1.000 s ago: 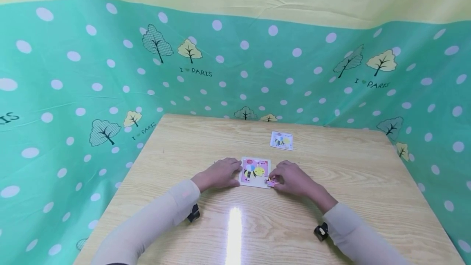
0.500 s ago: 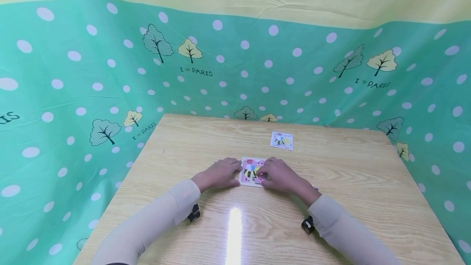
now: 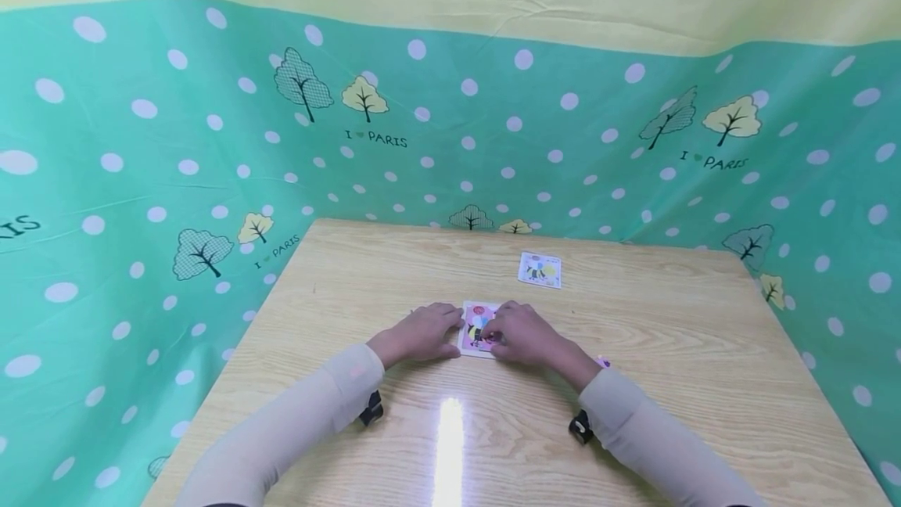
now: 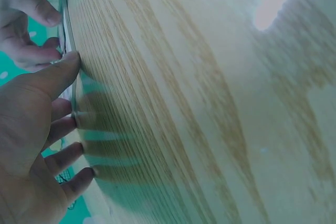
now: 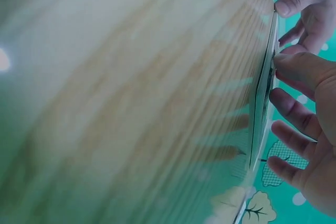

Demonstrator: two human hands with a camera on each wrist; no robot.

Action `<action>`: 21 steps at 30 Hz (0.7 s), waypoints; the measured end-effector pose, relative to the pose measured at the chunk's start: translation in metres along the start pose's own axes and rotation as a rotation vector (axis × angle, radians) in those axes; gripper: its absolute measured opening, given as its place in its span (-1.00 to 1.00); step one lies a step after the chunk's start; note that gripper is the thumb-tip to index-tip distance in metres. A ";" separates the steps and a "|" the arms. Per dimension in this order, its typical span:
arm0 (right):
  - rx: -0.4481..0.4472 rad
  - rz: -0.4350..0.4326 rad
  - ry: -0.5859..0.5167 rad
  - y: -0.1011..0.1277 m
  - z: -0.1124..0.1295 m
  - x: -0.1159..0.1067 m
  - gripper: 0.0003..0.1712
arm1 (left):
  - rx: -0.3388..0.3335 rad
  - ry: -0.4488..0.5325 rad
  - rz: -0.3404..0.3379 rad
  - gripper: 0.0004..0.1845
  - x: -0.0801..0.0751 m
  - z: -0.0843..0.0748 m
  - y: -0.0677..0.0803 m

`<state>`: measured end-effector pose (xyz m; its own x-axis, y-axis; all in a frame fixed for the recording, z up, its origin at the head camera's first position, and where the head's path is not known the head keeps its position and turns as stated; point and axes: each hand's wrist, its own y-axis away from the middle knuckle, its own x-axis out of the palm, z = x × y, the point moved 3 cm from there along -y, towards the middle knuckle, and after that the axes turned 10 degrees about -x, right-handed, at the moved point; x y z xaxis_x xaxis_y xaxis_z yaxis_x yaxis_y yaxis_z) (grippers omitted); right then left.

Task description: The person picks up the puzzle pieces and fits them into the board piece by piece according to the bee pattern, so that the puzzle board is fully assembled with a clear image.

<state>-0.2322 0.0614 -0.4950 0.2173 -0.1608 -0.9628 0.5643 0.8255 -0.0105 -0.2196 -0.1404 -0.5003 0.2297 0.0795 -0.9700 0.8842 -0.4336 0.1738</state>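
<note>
A square jigsaw board [image 3: 468, 343] with a bee on pink and a white border lies flat on the table. My left hand [image 3: 421, 332] rests at its left side, thumb and fingertips touching the edge, fingers loosely spread. In the left wrist view the thumb meets the thin board edge [image 4: 72, 35]. Over the board's right half, my right hand [image 3: 526, 335] pinches a small jigsaw piece [image 3: 493, 337] low against the picture; the fingers hide most of the piece. The right wrist view shows the right thumb [image 5: 296, 66] at the board's edge, other fingers spread behind.
Behind the board lies a square card [image 3: 540, 270] with a similar bee picture. A small pink-purple thing [image 3: 602, 362] shows beside the right wrist, mostly hidden. The wooden table [image 3: 366, 272] reaches back to a green dotted curtain [image 3: 394, 178].
My right hand has moved left, from the board's right edge onto its picture, with the jigsaw piece between its fingers. The left hand stays at the left edge.
</note>
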 end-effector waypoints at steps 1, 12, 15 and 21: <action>-0.003 0.002 0.002 0.000 0.000 0.000 -0.71 | -0.001 -0.002 0.000 -0.32 0.000 0.000 0.000; 0.000 0.020 -0.003 0.001 0.002 0.001 -0.74 | 0.001 -0.014 -0.002 -0.32 0.000 0.000 0.000; -0.005 0.029 -0.005 0.001 0.003 0.001 -0.75 | 0.001 -0.018 -0.002 -0.32 0.001 0.001 -0.001; -0.030 0.032 0.009 0.004 0.004 0.000 -0.75 | 0.004 -0.018 -0.002 -0.32 0.003 0.001 -0.001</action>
<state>-0.2266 0.0624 -0.4939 0.2278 -0.1295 -0.9651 0.5332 0.8459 0.0123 -0.2206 -0.1403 -0.5033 0.2204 0.0639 -0.9733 0.8831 -0.4368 0.1713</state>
